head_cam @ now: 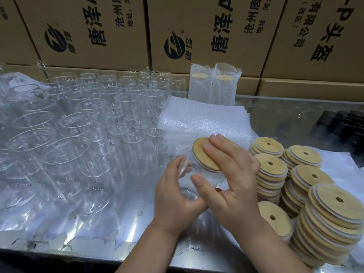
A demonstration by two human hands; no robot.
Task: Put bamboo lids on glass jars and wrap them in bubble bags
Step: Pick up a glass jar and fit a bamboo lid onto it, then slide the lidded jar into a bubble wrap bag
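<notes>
Item 1. Left grip (pixel 175 194): fingers curled round the lower body of one glass jar (pixel 187 193), holding it tilted above the desk (pixel 98 225), mouth pointing up and away from us.

Item 2. Right grip (pixel 234 180): fingers spread flat and pressing on the bamboo lid (pixel 202 154), thumb laid along the jar's side. We recorded the lid as seated on the jar's mouth, though we could not tell whether it was fully home.

Item 3. Bubble bags (pixel 202 119): one flat stack, just behind the held jar.

Item 4. Wrapped jars (pixel 214 85): two, upright and side by side behind that stack, each with a lid showing through its bubble bag.

Item 5. Empty jars (pixel 88 115): many, upright in rows, open-mouthed, filling the left of the desk.

Item 6. Lid stacks (pixel 315 194): several piles of round bamboo lids, each with a small hole, just right of the right grip.

Item 7. Cardboard boxes (pixel 197 26): printed, standing in a row along the back.

Item 8. Dark objects (pixel 344 127): far right, too blurred for us to identify.
</notes>
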